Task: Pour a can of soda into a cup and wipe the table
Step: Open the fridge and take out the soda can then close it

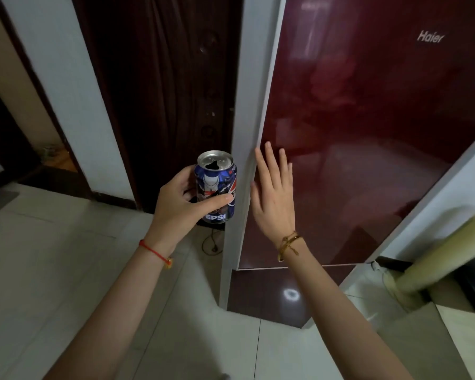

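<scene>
with the left hand (180,200) wrapped around the opened soda can (216,187) and the right hand's (273,197) straight fingers flat on the fridge door (368,133), fetching seems done; next, carry it upright to a cup.

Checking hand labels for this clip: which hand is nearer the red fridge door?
Right. The right hand lies open with straight fingers against the fridge door at its left edge. The left hand is off to the door's left, holding the soda can upright.

Dim indoor light, soft and even, with weak shadows on the pale floor (66,270). The glossy red fridge door (368,133) carries hazy reflections, and a small round glare spot sits below it. Straight edges bow toward the frame's borders; focus is fairly sharp throughout.
</scene>
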`<action>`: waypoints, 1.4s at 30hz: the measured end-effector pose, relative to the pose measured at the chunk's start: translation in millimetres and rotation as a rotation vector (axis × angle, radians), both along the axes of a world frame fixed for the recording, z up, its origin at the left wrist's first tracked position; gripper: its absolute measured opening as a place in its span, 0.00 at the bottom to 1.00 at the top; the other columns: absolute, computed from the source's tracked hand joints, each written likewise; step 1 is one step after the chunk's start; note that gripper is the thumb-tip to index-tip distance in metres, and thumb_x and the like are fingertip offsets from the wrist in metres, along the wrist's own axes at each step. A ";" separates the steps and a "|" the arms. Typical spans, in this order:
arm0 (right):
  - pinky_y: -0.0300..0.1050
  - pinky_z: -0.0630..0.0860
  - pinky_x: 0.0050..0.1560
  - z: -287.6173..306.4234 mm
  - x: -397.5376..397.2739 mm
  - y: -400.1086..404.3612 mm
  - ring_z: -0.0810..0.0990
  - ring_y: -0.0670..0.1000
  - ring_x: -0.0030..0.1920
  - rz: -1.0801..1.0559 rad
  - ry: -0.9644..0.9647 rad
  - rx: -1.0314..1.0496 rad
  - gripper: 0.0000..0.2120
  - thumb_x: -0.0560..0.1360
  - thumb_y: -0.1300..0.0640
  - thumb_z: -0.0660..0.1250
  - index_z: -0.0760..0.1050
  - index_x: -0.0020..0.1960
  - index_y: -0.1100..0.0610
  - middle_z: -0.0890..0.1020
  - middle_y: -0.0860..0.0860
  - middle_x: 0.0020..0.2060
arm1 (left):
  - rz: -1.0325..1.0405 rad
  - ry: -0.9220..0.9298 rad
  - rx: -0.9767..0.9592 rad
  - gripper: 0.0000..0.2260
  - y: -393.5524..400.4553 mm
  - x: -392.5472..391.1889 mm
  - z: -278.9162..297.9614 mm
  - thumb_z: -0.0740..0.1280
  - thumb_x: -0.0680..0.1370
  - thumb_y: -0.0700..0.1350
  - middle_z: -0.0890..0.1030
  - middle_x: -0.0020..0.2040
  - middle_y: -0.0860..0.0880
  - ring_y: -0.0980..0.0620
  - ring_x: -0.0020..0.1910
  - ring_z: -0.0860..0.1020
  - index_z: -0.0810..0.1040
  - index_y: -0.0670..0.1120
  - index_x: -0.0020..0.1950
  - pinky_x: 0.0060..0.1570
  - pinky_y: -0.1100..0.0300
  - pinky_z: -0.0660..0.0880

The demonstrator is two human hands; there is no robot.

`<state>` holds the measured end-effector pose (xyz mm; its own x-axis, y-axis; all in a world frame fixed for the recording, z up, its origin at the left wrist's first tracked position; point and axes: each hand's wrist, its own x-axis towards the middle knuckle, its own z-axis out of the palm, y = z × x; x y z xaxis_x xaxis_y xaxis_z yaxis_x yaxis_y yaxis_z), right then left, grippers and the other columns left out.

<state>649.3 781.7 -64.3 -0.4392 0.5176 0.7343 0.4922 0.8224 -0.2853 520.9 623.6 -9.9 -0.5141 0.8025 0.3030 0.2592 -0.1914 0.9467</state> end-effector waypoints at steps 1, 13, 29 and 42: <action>0.61 0.47 0.79 -0.6 -3.4 6.0 0.43 0.53 0.81 0.009 -0.003 -0.001 0.32 0.81 0.61 0.58 0.50 0.81 0.51 0.50 0.46 0.81 | 0.002 0.005 -0.005 0.23 6.2 -3.3 0.8 0.80 0.66 0.44 0.85 0.52 0.60 0.61 0.53 0.82 0.78 0.59 0.56 0.50 0.69 0.78; 0.61 0.47 0.79 2.6 -47.3 65.7 0.44 0.53 0.81 -0.145 -0.109 0.026 0.38 0.74 0.63 0.60 0.48 0.81 0.54 0.50 0.49 0.81 | 0.001 0.007 -0.005 0.23 69.1 -32.9 -1.2 0.81 0.66 0.44 0.84 0.54 0.57 0.58 0.56 0.82 0.79 0.58 0.57 0.58 0.57 0.77; 0.61 0.47 0.79 11.8 -71.7 91.7 0.46 0.52 0.81 -0.278 -0.215 0.004 0.38 0.75 0.60 0.59 0.48 0.81 0.53 0.50 0.47 0.81 | -0.139 -0.023 -0.049 0.25 113.3 -71.6 -5.8 0.81 0.64 0.46 0.84 0.54 0.61 0.63 0.55 0.81 0.78 0.60 0.57 0.50 0.73 0.75; 0.41 0.58 0.77 19.0 -40.0 34.0 0.63 0.44 0.76 -0.100 0.415 -0.773 0.23 0.82 0.60 0.59 0.66 0.76 0.53 0.68 0.47 0.75 | -0.333 -0.083 -0.048 0.29 122.0 -74.4 -9.3 0.81 0.59 0.50 0.84 0.55 0.59 0.60 0.56 0.81 0.77 0.59 0.57 0.54 0.67 0.77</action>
<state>609.3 815.7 -45.3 -0.1407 0.9573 0.2527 0.2849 0.2836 -0.9156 446.5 745.6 -19.1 -0.2430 0.9427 0.2287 0.1119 -0.2069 0.9719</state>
